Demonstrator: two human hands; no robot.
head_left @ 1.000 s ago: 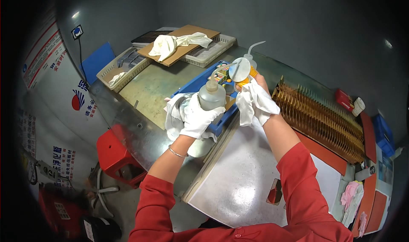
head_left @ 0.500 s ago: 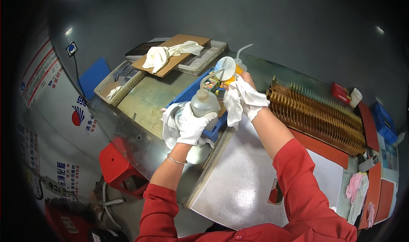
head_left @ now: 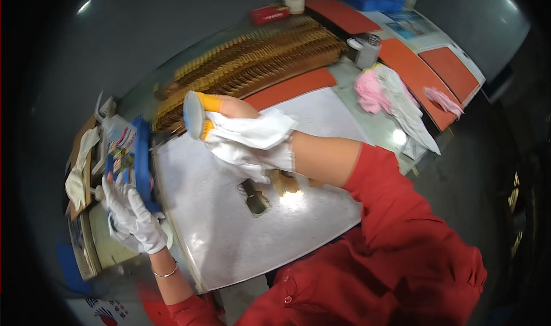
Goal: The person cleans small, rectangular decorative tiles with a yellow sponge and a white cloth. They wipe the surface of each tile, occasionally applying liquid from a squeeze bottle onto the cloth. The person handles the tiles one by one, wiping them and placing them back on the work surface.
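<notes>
My right hand [head_left: 229,111], in a white glove with yellow-orange fingertip covers, is raised over the white board. Its fingers grip a round, pale, lens-like disc [head_left: 194,115] by the rim. A loose white cloth [head_left: 247,139] hangs from the same hand. At the left, my left hand [head_left: 133,216], in a white glove, has its fingers stretched out and looks to hold nothing. It is beside a blue tray [head_left: 143,159]. A translucent labelled bottle [head_left: 119,132] stands at the tray's far end. The squeeze bottle seen earlier is mostly hidden near the left fingers.
A white board [head_left: 212,234] covers the near table, with small dark plates [head_left: 252,197] on it. Behind lies a long brown slotted rack [head_left: 252,62]. Farther right are a metal-topped bottle [head_left: 368,51], pink and white gloves [head_left: 396,99] and red-orange mats [head_left: 402,62].
My view has swung right, so the bench appears farther left. My left hand has let go of the squeeze bottle. My right hand has carried the disc and cloth from the tray over the board.
</notes>
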